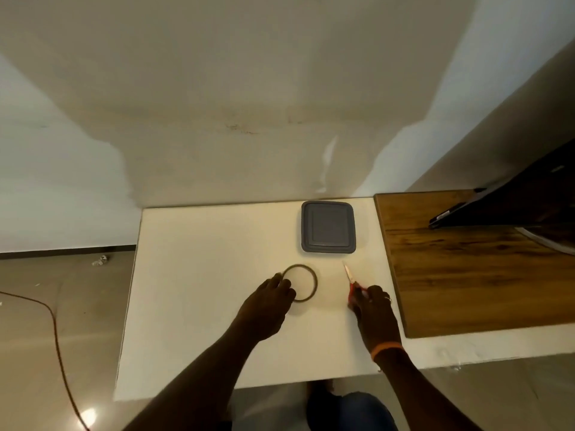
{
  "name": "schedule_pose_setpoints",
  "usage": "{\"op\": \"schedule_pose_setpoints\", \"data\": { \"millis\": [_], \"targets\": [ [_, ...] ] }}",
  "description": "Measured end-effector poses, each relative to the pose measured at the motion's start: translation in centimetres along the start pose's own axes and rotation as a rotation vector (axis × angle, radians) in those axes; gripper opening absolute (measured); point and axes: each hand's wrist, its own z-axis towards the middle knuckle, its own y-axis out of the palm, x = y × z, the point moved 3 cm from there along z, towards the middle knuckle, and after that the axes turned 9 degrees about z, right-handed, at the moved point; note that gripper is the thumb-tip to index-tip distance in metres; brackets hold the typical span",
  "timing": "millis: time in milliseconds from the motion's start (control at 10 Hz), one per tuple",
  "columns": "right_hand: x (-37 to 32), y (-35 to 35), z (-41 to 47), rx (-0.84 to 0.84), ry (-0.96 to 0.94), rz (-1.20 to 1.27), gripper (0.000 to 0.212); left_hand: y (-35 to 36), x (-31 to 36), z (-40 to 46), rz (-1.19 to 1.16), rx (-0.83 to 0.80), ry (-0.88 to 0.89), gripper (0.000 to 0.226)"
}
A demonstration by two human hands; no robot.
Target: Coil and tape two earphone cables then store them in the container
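Observation:
A thin roll of tape lies flat on the white table. My left hand rests on the roll's left rim, fingers curled over it. A pair of red-handled scissors lies to the right, blades pointing away from me, and my right hand grips the handles. Behind them sits a grey square container with its lid on. No earphone cables are visible.
A wooden board lies on the table's right side, with a dark object over its far corner. A wall rises behind the table. A brown cord runs across the floor on the left.

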Motion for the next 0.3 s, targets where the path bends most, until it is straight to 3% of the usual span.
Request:
{"op": "schedule_pose_setpoints", "data": {
  "millis": [200,300],
  "targets": [
    [-0.8,-0.4,0.0,-0.121,-0.086,-0.346,0.054,-0.7,0.7,-0.6,0.027,0.003,-0.075,0.068],
    [-3.2,-3.3,-1.2,-0.131,0.080,-0.324,0.057,-4.0,0.8,-1.6,-0.020,-0.011,-0.161,0.082]
  ]
}}
